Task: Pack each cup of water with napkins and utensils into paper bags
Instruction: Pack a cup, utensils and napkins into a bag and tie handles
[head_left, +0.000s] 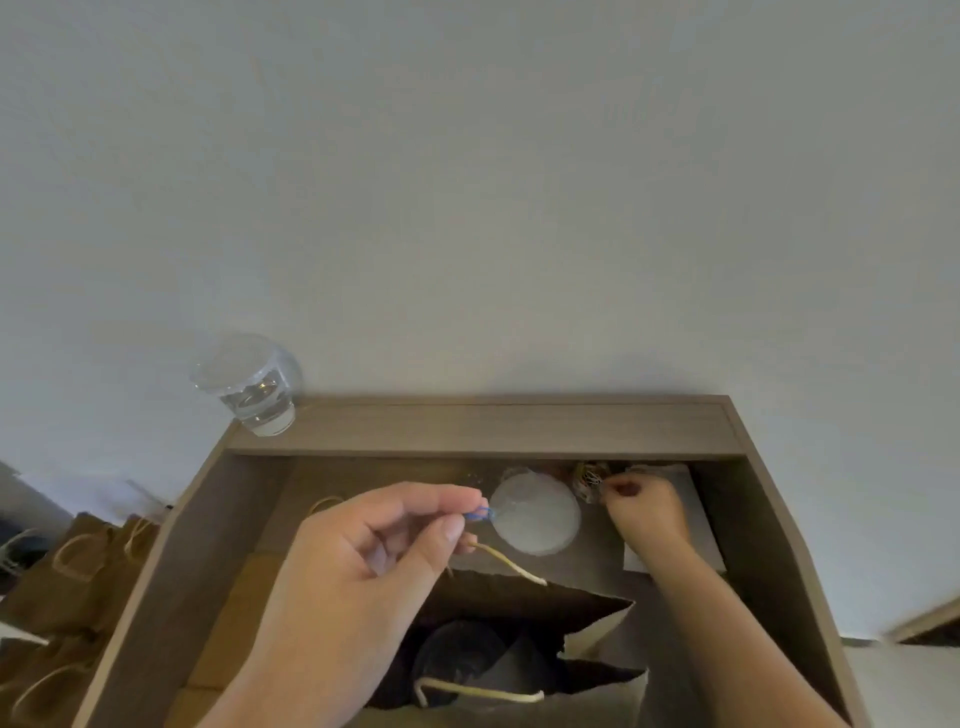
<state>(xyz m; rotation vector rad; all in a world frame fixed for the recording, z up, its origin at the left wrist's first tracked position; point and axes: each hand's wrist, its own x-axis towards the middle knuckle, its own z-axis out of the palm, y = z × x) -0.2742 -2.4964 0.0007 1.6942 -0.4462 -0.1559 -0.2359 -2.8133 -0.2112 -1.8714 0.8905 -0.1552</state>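
Nearest to me stands the open paper bag (597, 631), its mouth wide, and deep inside I see a dark round shape (460, 654) that I judge to be a cup already packed. Just above the bag's far edge hovers my left hand (363, 561); thumb and forefinger pinch a small blue loop (479, 514), and the other fingers are curled loosely. Behind the bag a lidded cup (535, 514) stands on the floor of the wooden tray (467, 428).

My right hand (647, 512) reaches to the far right corner, where its fingers close on a crinkled bundle (587, 480). I cannot tell if this is utensils or wrapping. A white napkin (701, 530) lies under that wrist.

To do this step well, I think the bundle should come out straight and low, passing beside the lidded cup without touching it. Then it should go down along the bag's wall, not on top of the cup inside. The left hand could hold the bag's rim open.

One more cup of water (249, 387) waits on the tray's far left corner, and the spare bags (67, 571) lie outside on the left.
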